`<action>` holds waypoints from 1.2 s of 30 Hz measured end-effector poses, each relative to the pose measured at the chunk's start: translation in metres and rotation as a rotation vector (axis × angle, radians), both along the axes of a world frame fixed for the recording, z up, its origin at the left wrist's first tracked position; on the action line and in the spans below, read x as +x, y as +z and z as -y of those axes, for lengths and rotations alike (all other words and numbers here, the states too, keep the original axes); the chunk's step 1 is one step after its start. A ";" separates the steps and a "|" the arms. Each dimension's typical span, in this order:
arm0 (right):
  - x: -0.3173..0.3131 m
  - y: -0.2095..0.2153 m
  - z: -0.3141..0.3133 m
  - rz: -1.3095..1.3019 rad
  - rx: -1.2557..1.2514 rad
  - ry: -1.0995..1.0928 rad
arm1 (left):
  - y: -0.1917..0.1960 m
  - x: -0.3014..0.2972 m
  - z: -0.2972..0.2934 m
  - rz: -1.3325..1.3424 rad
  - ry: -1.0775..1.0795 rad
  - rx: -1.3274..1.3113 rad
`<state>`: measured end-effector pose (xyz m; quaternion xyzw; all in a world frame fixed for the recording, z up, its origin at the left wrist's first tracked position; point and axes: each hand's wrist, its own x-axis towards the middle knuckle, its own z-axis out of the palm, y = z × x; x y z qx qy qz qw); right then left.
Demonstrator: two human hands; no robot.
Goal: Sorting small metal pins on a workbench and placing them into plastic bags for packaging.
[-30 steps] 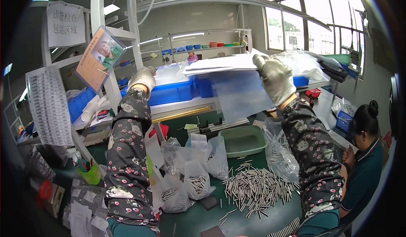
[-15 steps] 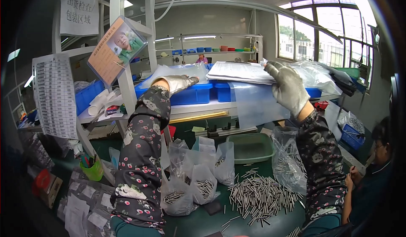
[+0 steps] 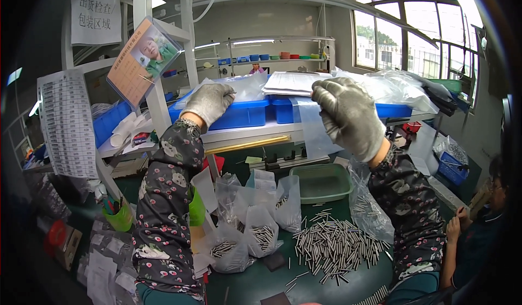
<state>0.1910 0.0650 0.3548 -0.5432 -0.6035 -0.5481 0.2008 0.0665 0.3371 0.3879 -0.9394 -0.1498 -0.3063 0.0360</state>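
Both my hands wear grey gloves and are raised to the shelf. My left hand (image 3: 209,105) is closed with fingers bent at the clear plastic bags (image 3: 247,90) on a blue bin (image 3: 242,114); what is in its fingers, if anything, cannot be made out. My right hand (image 3: 350,117) is curled closed in front of the right end of a white paper stack (image 3: 291,83). Its palm side is hidden, so whether it grips something does not show. Below the stack, a translucent plastic sheet (image 3: 315,133) hangs over the shelf edge.
On the green table below lie a heap of metal pins (image 3: 337,248), open bags of pins (image 3: 261,237) and a green tray (image 3: 321,182). A white post (image 3: 157,101) with a hanging badge stands at left. Another person (image 3: 484,234) sits at right.
My left hand has drawn left and its fingers have bent in from a flatter pose. The right hand has come left and nearer, off the plastic at the stack's right end, and curled.
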 end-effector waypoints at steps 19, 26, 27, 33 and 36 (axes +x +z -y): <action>-0.052 -0.059 -0.062 -1.186 -0.567 0.932 | -0.084 -0.064 0.099 0.822 -0.626 -0.293; -0.089 -0.090 -0.028 -1.319 -0.564 1.156 | -0.139 -0.117 0.139 0.801 -0.597 -0.469; -0.091 -0.098 -0.026 -1.257 -0.524 1.109 | -0.147 -0.125 0.138 0.782 -0.596 -0.510; -0.117 -0.116 0.002 -0.884 -0.634 0.963 | -0.184 -0.184 0.141 0.516 -0.631 -0.783; -0.125 -0.116 0.010 -1.049 -0.993 0.814 | -0.179 -0.214 0.152 0.397 -0.883 -1.440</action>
